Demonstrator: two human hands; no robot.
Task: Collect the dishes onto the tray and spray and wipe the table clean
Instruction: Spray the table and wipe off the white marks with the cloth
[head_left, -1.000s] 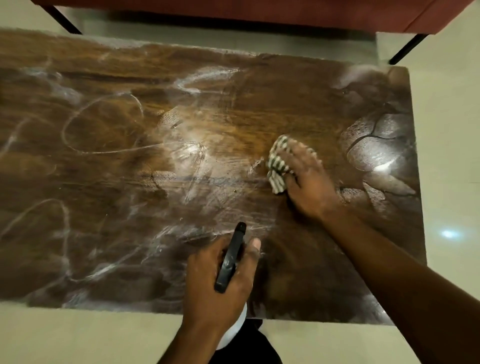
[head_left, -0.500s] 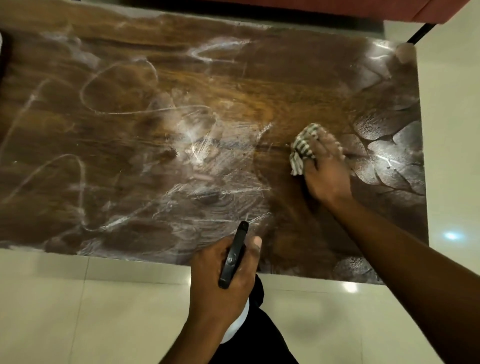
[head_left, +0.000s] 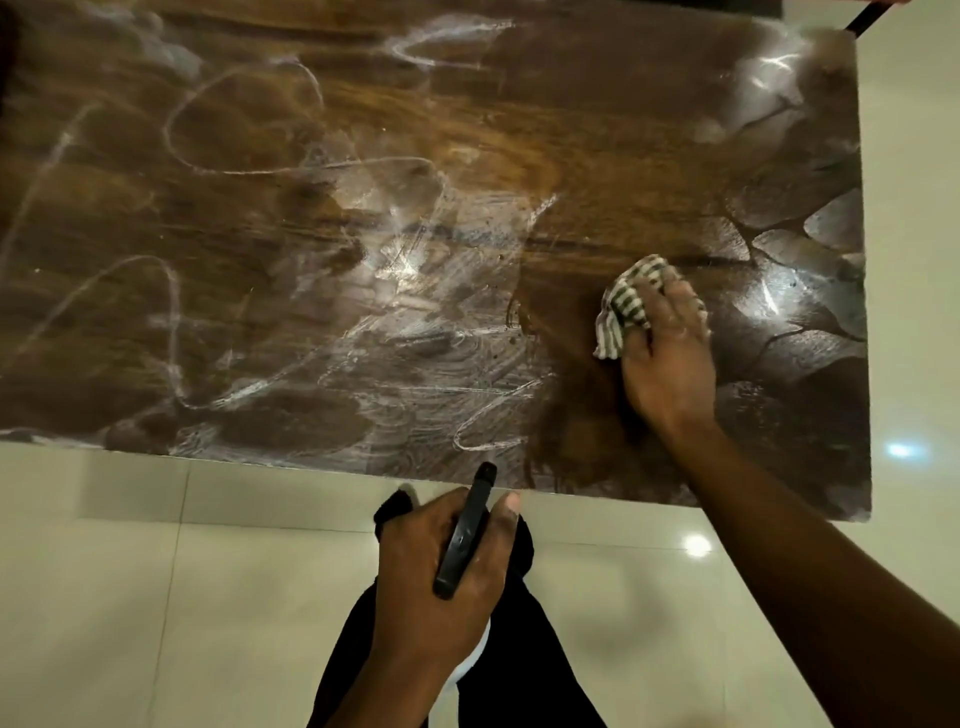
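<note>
A dark wooden table (head_left: 597, 150) fills the upper part of the view, streaked with white wet smears across its left and middle. My right hand (head_left: 667, 358) presses a striped green-and-white cloth (head_left: 626, 306) flat onto the table's right part. My left hand (head_left: 436, 582) hovers over the floor just in front of the table's near edge and grips a spray bottle, of which only the black trigger head (head_left: 465, 530) and a bit of white body show. No dishes or tray are in view.
Pale glossy floor tiles (head_left: 156, 597) lie in front of and to the right of the table. My dark trouser legs (head_left: 524, 670) stand below my left hand. A black table leg (head_left: 865, 21) shows at the top right corner.
The view has drawn back from the table, so more floor shows. My right hand has slid the cloth to the right across the tabletop. My left hand with the bottle now hangs over the floor.
</note>
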